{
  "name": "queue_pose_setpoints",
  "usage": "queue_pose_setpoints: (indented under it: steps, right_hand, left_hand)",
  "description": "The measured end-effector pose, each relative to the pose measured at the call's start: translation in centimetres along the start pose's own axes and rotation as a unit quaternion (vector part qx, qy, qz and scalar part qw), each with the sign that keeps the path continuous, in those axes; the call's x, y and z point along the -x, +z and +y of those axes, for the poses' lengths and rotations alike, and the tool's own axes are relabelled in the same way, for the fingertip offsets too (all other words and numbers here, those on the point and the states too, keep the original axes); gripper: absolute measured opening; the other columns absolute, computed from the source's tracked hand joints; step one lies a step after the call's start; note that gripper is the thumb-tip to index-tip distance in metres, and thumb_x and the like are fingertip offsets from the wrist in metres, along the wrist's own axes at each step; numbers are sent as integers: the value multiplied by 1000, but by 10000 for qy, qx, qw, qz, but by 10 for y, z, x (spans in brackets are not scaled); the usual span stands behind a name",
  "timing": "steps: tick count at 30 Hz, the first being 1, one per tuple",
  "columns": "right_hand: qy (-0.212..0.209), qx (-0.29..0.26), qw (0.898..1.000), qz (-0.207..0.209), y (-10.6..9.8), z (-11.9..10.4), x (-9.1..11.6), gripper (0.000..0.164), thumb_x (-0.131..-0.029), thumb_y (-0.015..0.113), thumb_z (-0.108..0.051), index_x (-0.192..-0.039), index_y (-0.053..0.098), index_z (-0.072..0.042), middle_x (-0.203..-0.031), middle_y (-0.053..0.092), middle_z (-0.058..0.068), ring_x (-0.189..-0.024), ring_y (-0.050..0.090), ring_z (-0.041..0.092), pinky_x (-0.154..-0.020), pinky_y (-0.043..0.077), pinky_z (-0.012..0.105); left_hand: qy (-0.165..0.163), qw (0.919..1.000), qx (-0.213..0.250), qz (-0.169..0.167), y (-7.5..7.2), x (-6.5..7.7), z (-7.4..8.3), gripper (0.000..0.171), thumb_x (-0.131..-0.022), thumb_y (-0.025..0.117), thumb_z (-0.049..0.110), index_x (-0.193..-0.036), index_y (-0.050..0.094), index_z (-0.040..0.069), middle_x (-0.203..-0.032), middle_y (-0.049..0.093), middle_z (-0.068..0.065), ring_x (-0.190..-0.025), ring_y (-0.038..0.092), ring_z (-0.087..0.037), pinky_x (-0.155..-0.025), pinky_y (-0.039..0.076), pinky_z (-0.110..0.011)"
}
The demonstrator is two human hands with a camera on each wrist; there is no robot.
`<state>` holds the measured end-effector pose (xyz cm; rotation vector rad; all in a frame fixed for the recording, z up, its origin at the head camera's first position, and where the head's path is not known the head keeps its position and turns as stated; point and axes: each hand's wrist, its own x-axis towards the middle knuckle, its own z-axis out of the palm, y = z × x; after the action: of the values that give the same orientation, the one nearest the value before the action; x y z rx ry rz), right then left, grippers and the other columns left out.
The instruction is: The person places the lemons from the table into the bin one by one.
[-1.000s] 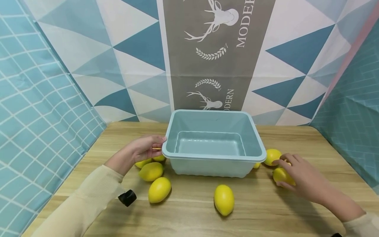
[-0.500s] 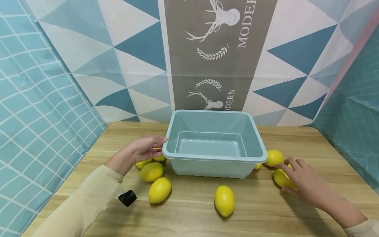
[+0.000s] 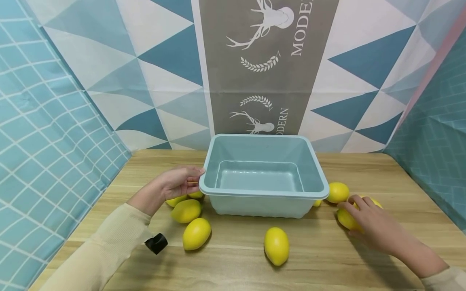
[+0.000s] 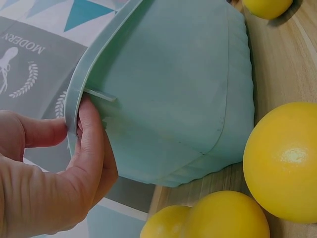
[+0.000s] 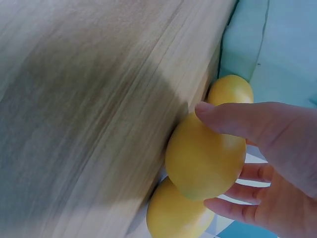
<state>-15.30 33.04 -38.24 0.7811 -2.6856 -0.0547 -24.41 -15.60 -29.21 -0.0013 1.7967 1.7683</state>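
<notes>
A pale blue-green plastic basin (image 3: 267, 206) stands on the wooden table. My left hand (image 3: 181, 182) pinches its left rim, with the thumb outside on top and the fingers curled under the lip, as the left wrist view shows. To the right, my right hand (image 3: 375, 220) is around a yellow lemon (image 5: 205, 156). In the right wrist view the thumb lies on one side of that lemon and the curved fingers on its far side. The lemon rests on the table, against another lemon (image 5: 176, 210). The palm hides part of it in the head view.
Several lemons lie left of the basin, one lemon (image 3: 196, 234) nearest the front. A single lemon (image 3: 276, 246) lies in front of the basin, and another lemon (image 3: 337, 192) by its right side. A patterned backdrop (image 3: 174, 81) rises behind the table (image 3: 225, 270).
My right hand has shifted slightly right and closed in on the lemon, its thumb now nearer to it. Another lemon shows behind that hand. My left hand has stayed at the basin's rim.
</notes>
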Motion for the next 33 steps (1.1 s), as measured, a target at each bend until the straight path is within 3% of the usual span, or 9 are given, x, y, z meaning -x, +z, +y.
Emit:
queue_pose_setpoints:
  steps: [11,15,21,33]
  right_hand:
    - [179,-362,9985,-377,4,-8,4,70,-53,93,-23,-113,60,-12,-102,53,1,-87,53,18,-71,51,39]
    - [28,-331,9990,-294,6,-12,8,72,-50,94,-21,-114,60,-14,-104,54,-1,-91,53,15,-75,52,39]
    - [-241,-148,9995,-167,5,-13,9,73,-48,94,-22,-113,60,-16,-104,54,-3,-89,51,12,-72,51,36]
    - [-140,-129,9989,-430,0,-11,6,69,-50,93,-24,-112,61,-19,-105,54,-4,-89,51,9,-71,52,33]
  left_hand:
    - [-82,9999,-10,74,1,1,0,45,-101,45,18,-138,35,-7,-94,61,0,-82,59,-9,-75,57,-17]
    - [-110,9999,-5,115,2,-1,0,47,-101,46,18,-139,34,-7,-95,60,-1,-83,59,-9,-75,57,-16]
    - [-80,9999,-12,122,1,-3,0,45,-102,45,18,-137,35,-8,-93,61,0,-81,60,-8,-73,57,-16]
    - [-39,9999,64,111,0,1,0,46,-102,45,18,-138,34,-8,-89,62,1,-80,60,-8,-73,57,-16]
